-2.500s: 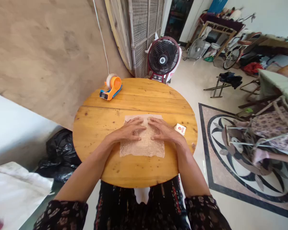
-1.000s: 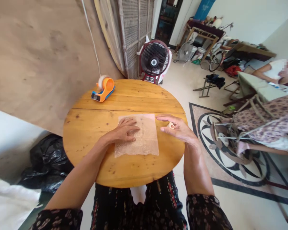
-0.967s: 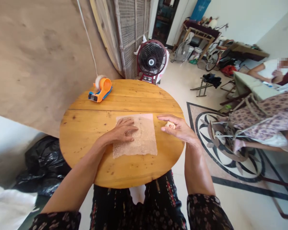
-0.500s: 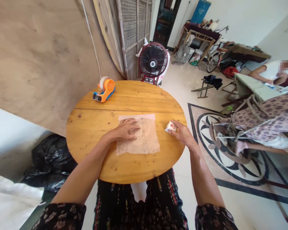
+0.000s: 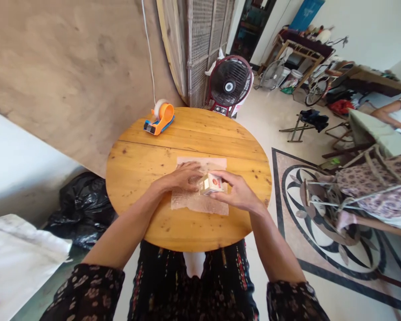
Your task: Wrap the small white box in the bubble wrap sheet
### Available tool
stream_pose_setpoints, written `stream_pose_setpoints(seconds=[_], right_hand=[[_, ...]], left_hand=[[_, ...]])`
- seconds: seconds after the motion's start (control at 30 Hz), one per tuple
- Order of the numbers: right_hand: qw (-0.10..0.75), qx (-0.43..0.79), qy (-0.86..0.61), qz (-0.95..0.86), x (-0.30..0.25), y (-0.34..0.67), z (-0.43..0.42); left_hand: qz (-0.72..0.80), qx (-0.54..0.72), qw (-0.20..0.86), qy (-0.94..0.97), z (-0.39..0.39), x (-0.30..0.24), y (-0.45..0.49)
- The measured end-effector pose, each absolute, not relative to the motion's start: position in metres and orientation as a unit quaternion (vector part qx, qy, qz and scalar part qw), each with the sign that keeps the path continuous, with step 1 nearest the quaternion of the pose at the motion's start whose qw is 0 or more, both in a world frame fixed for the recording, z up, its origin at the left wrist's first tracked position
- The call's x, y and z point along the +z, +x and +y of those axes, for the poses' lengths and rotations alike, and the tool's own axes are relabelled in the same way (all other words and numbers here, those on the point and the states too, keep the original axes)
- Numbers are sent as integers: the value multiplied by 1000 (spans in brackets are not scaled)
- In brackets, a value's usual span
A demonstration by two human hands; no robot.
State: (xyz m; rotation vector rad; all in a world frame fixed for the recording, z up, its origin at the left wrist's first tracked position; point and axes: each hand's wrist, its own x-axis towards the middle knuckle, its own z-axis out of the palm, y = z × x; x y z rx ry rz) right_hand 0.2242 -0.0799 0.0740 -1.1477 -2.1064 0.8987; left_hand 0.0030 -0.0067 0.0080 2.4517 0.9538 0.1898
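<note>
A sheet of clear bubble wrap (image 5: 200, 205) lies on the round wooden table (image 5: 177, 234) in front of me. My left hand (image 5: 183, 176) rests on its left part, fingers spread. In my right hand (image 5: 235, 189) is a small white box (image 5: 214, 183) with a red round mark, gripped between thumb and fingers. The box is tilted above the middle of the sheet, close to my left fingertips. Whether the box touches the sheet I cannot tell.
An orange and blue tape dispenser (image 5: 160, 119) stands at the table's back left. Behind the table is a dark red fan (image 5: 230, 84). Black plastic bags (image 5: 83, 209) lie on the left. On the right are a folding stool (image 5: 299, 127) and people seated at another table (image 5: 370, 129).
My right hand has brought the small box leftward from the table's right side to over the bubble wrap. My left hand stays on the sheet. The camera view has shifted to the right.
</note>
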Motion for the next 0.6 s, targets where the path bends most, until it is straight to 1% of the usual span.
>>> stream_pose_setpoints(seconds=[0.1,0.2,0.37,0.6], right_hand=[[247,422,-410,-770,48,213,-63],[228,444,-403,-767,30,213,-49],[232,405,-422,-777,19,217,-39],[271,315,-429,-802,10,214,-41]], left_hand=[[341,86,237,906,-7,6,1],[344,88,228,907,-8,4,0],[352,87,247,899,-7,2,1],[329,106,251,904,-7,2,-3]])
